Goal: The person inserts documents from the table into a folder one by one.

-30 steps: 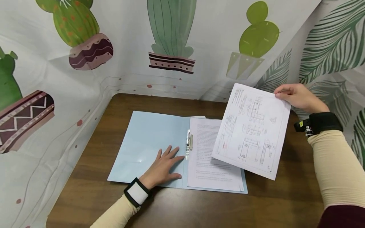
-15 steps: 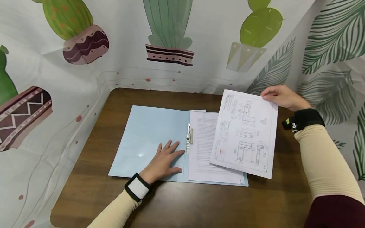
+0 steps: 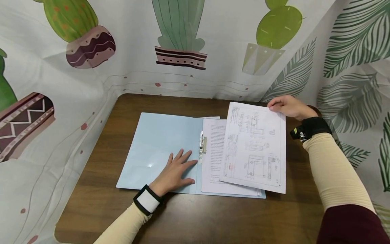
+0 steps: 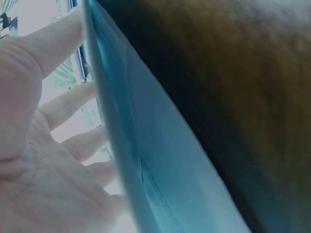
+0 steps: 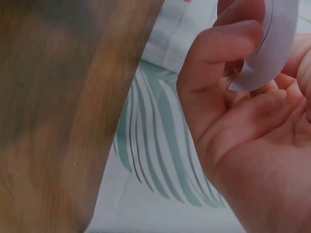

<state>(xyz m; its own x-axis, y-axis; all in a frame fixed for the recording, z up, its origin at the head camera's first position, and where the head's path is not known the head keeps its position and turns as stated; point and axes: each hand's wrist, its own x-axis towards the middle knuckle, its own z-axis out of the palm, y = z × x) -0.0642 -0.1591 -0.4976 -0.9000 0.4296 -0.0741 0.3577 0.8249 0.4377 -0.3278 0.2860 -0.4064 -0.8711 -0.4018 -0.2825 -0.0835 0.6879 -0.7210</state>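
Observation:
A light blue folder [image 3: 161, 135] lies spread on the table, with a metal clip [image 3: 203, 145] near its spine. My left hand [image 3: 175, 176] rests on the left cover, fingers spread and straight; in the left wrist view the folder's edge [image 4: 114, 136] runs past the fingers. Printed text pages [image 3: 213, 162] lie on the folder's right side. My right hand [image 3: 287, 106] pinches the top right corner of a sheet with technical drawings [image 3: 259, 149], which overlaps the text pages at a slant. The right wrist view shows the sheet's curled corner [image 5: 272, 53] between thumb and fingers.
The brown wooden table [image 3: 195, 217] has a rounded back left corner. Behind and beside it hangs a white cloth [image 3: 134, 44] printed with cacti and leaves.
My right hand has carried the drawing sheet leftward and lower, further over the text pages. The left hand keeps its place on the cover. The head view has tilted slightly.

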